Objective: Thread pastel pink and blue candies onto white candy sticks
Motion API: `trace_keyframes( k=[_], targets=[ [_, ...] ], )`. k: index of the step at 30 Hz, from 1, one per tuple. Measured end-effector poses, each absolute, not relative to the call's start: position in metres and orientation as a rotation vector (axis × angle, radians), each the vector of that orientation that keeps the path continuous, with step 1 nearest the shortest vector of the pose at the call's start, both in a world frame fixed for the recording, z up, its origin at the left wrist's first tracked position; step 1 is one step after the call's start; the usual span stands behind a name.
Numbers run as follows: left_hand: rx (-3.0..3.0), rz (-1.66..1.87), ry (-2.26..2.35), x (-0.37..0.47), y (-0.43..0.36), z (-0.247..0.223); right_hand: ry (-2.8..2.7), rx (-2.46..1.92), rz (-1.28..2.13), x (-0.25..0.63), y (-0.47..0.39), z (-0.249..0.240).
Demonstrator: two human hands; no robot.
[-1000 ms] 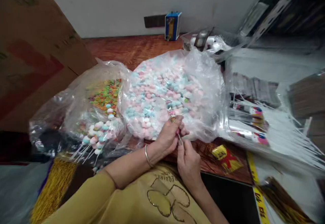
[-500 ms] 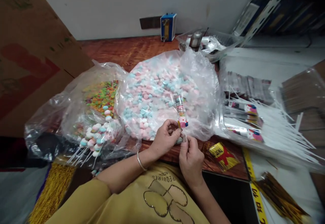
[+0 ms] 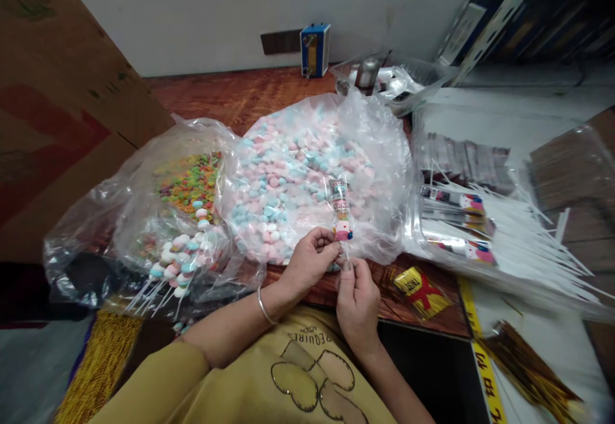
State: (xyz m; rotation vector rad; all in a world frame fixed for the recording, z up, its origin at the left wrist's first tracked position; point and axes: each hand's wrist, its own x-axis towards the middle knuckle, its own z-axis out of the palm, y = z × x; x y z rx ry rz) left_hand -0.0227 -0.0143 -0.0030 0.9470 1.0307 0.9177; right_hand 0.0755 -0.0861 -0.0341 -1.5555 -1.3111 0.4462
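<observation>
The wrapped candy stick (image 3: 339,209), low and barely showing between the fingers 1 second ago, now stands upright above the left hand (image 3: 311,259), while the right hand (image 3: 356,296) has risen slightly toward it at centre frame.

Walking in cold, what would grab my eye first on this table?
Probably the big clear bag of pink, blue and white candies spread across the middle of the wooden table. Just in front of it, the left hand and right hand pinch a candy stick in a printed wrapper. To the left, a smaller bag holds bright multicoloured candies, with finished candy sticks lying before it.
</observation>
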Motion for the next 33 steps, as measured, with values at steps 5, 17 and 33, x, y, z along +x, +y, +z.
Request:
trace_keyframes(
  k=[5,17,33],
  targets=[
    [1.287,0.987,1.143,-0.026,-0.013,-0.006,-1.237,-1.535,0.602,0.074,-0.088,-0.036],
    [1.815,0.810,0.961,-0.041,-0.007,0.007,-1.038,-1.433,0.894,0.079,-0.084,-0.041],
    [0.521,0.806,0.663,-0.030,-0.014,0.003,-0.550,-0.987,1.357,0.068,-0.084,-0.027]
  ],
)
